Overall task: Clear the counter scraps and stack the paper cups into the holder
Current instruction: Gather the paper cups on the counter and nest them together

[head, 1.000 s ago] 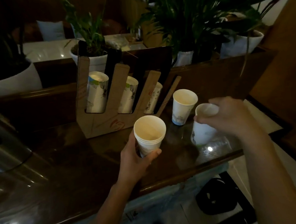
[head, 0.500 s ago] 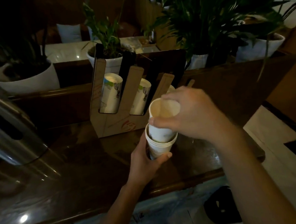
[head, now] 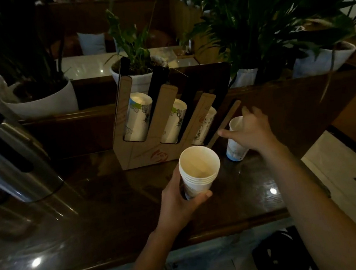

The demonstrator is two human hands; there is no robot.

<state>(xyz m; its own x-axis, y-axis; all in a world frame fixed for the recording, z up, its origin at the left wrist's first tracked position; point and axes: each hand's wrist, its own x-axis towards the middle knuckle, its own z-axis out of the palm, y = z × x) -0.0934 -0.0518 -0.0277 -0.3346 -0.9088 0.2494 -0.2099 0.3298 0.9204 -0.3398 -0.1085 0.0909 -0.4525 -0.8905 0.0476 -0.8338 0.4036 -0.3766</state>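
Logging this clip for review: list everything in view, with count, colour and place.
Cup stack: one, white, held over the counter.
Loose cup: one, white, on the counter right of the holder.
Holder: one, brown cardboard, mid counter; three slots filled with printed cups.
Counter: one, dark glossy wood.
Urn: one, steel, far left.
Plants: several, green in white pots, on the ledge behind.
Dark object: one, black, on the floor; cannot identify.
Left hand: grips the cup stack.
Right hand: open, reaching at the loose cup.
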